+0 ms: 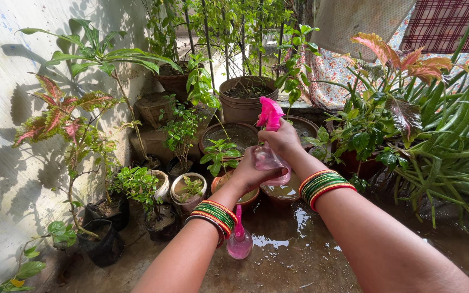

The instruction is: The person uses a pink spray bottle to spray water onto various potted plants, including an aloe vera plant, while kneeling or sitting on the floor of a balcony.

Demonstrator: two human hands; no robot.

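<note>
Plastic, clear and pink-tinted, makes up the spray bottle (270, 157) I hold at the centre of the frame, over the small pots. My left hand (251, 174) is cupped closed around its round body from below; my right hand (283, 138) is wrapped around the neck just under the pink trigger head (270, 113). I judge it light and stiff, though likely slick, since the ground (299, 255) is wet. The neck and body seem the sure places to hold. A second pink bottle (239, 241) stands on the ground below my left wrist, near the bangles (215, 216).
</note>
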